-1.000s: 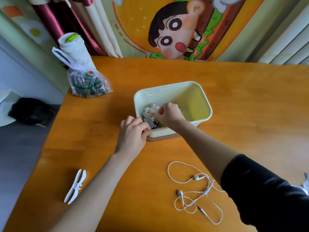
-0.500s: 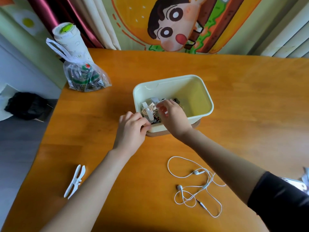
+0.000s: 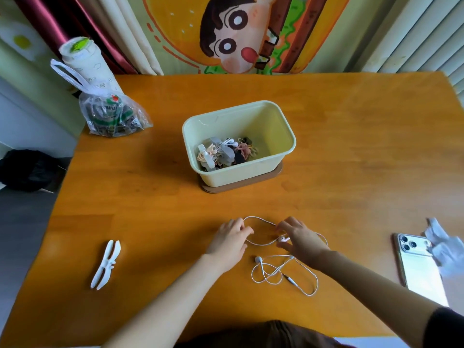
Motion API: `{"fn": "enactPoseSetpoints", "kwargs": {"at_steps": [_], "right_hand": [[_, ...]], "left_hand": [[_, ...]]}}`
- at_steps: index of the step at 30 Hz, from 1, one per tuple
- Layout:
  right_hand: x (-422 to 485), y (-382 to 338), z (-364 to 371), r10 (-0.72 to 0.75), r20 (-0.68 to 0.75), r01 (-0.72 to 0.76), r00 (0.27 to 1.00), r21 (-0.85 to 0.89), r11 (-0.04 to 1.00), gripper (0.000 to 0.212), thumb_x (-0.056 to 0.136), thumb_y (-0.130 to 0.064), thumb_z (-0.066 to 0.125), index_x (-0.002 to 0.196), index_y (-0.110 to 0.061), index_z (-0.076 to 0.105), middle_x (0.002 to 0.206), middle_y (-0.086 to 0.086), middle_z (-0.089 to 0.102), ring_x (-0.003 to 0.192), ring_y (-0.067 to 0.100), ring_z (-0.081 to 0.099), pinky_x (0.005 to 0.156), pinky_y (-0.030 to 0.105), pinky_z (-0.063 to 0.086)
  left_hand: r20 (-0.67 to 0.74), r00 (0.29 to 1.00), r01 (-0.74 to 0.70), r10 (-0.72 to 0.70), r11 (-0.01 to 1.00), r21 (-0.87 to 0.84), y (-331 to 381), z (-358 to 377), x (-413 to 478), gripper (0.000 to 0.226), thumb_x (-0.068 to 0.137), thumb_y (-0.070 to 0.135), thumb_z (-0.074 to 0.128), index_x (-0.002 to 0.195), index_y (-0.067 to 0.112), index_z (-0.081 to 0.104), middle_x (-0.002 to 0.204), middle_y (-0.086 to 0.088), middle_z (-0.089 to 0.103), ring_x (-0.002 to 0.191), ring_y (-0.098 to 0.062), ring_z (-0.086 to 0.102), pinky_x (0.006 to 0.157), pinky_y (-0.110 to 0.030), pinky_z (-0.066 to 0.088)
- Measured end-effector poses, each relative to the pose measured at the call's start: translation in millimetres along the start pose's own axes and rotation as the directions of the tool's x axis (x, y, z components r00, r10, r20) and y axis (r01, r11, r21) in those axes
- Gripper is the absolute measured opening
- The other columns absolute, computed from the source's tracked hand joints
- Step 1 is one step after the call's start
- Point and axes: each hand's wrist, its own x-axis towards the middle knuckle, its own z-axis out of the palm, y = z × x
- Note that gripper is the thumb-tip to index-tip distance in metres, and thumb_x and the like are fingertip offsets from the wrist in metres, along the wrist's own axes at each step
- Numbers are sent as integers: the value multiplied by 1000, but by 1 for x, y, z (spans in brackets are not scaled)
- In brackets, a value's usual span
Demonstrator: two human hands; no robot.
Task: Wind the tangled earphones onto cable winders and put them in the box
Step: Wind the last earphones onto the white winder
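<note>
- Our left hand (image 3: 229, 241), fingers relaxed, touches the earphones (image 3: 272, 271) lying tangled on the table (image 3: 351, 146); our right hand (image 3: 298, 238) spreads over one earbud (image 3: 283, 239), gripping nothing.
- Untangling is starting, we judge; next, pinch and tease the loops apart.

Box (image 3: 238, 174) mid desk (image 3: 351, 146), on mat (image 3: 241, 186). Wound cords (image 3: 226, 153) in box, at its left end. Bag (image 3: 113, 116) at far left corner, tube (image 3: 82, 56) behind it. Earphones (image 3: 261, 259) on desk before box. Left grip (image 3: 231, 241) at top loop's left, right grip (image 3: 298, 241) at its right. Winder (image 3: 105, 264) well left of earphones. Phone (image 3: 421, 272) near right edge, glove (image 3: 444, 249) partly on it.
</note>
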Motion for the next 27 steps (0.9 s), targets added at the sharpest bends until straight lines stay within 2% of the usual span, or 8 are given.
{"fn": "enactPoseSetpoints", "kwargs": {"at_steps": [7,10,14,19,21,23,25,27], "right_hand": [[-10,-9,15,27,-68,-34,997,-100,994,28,99,-31,43,118,-17,56,121,2,55,115,21,46,93,26,37],[-9,-10,17,104,-88,-103,991,18,995,26,95,-26,50,117,-12,50,116,8,59,109,25,53,91,27,37],[-15,-9,23,216,-36,-200,976,250,947,40,90,-19,60,123,-7,40,117,13,57,105,28,55,85,30,42],[-22,-17,25,199,57,-207,978,208,956,38,90,-23,60,124,-9,52,118,13,60,108,26,56,86,27,41],[-21,-21,18,179,39,-183,983,213,960,28,90,-22,59,114,-9,62,115,12,62,107,24,56,83,24,39],[-19,-24,12,163,-15,-154,987,240,959,29,88,-22,62,112,-8,61,116,13,59,108,25,55,86,24,37],[-19,-26,8,136,-80,-110,987,272,956,38,85,-21,67,116,-4,52,119,13,53,108,27,54,89,27,37],[-23,-31,1,125,-177,-60,976,335,940,48,83,-16,68,121,-1,43,123,14,47,107,29,55,89,31,40]], "left_hand": [[45,993,113,-111,993,-44,3,20,-3,13,96,8,44,95,11,57,112,-13,48,105,-30,48,84,-35,42],[-22,990,135,-137,988,-73,4,23,-7,16,97,6,42,91,17,52,96,-6,44,86,-17,46,65,-23,32],[-146,953,203,-267,914,-352,7,17,-13,22,92,3,51,78,20,50,84,-2,46,72,-17,48,63,-26,37],[-180,932,174,-313,826,-537,21,9,-17,23,92,3,54,76,19,50,77,-2,47,68,-13,54,65,-14,45],[-121,937,132,-328,651,-748,32,2,-14,25,94,1,51,77,19,48,78,-3,53,78,-17,65,81,-31,53],[-23,943,93,-333,327,-940,47,-9,-12,17,97,3,47,84,14,46,85,-6,55,93,-24,68,92,-36,50],[26,957,16,-289,-38,-999,62,-24,-12,12,98,3,43,88,9,42,84,-9,57,91,-29,68,91,-35,52],[27,964,-27,-263,-199,-980,71,-39,-12,13,98,1,43,87,9,43,79,-10,57,68,-23,65,76,-33,57]]}}
